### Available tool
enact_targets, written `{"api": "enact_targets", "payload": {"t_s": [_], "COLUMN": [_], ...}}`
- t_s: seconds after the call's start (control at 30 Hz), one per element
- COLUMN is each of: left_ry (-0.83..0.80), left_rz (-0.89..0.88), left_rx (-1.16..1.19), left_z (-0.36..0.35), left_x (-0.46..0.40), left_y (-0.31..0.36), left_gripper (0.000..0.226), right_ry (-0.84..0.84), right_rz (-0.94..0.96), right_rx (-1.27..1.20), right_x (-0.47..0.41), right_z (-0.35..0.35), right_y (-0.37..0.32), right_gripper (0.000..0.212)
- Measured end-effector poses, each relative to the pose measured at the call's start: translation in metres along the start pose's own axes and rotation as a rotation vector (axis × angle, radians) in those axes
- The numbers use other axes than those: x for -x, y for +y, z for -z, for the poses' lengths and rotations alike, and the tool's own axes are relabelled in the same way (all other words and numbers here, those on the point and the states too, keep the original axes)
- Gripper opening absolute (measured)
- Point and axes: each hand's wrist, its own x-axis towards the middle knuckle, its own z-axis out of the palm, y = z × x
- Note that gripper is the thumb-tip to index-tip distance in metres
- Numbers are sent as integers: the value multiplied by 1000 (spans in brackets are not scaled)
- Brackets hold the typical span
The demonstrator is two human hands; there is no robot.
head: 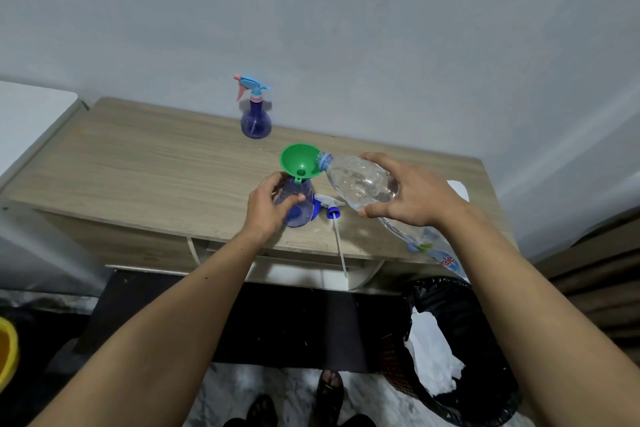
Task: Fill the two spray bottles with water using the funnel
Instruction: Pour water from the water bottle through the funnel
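Your right hand (pixel 412 196) grips a clear water bottle (pixel 363 184), fingers curled over its upper body and thumb beneath. The bottle is tilted with its blue-ringed mouth resting on the rim of the green funnel (pixel 299 161). Its lower part passes under your wrist and forearm, so only a strip of label shows near the desk's front right corner, and the base is hidden. You cannot make out any stream of water at the mouth.

Your left hand (pixel 268 208) wraps around the open spray bottle (pixel 298 206), a translucent blue one standing at the front edge of the desk (pixel 138 166), near its middle. Your fingers cover most of its left side, and the water level inside is hard to read. The funnel sits in this bottle's neck, its spout hidden there.

Just to the right of that bottle, touching or nearly touching it, lies the removed spray head (pixel 330 206), white and blue, with its thin dip tube reaching out past the front edge of the desk.

The second spray bottle (pixel 256 120) stands upright near the back edge, against the wall, with its blue and pink trigger head on.

A small white thing at the right edge is mostly hidden behind your right hand.
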Motion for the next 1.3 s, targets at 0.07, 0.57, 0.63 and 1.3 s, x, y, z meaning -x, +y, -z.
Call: {"api": "enact_targets", "payload": {"t_s": [0.07, 0.57, 0.63, 1.3], "left_ry": [3, 13, 12, 3], "left_rz": [-3, -25, -22, -9], "left_rx": [-6, -5, 1, 39], "left_z": [0, -1, -1, -1], "left_x": [0, 1, 2, 2], "left_y": [0, 0, 0, 0], "left_gripper": [44, 40, 40, 44], "right_ry": [-1, -18, -18, 2], "right_rz": [6, 10, 11, 18], "right_rx": [10, 71, 76, 94], "right_x": [1, 4, 4, 4], "right_z": [1, 4, 4, 5], "right_y": [0, -1, -1, 2], "right_gripper": [100, 102, 103, 102]}}
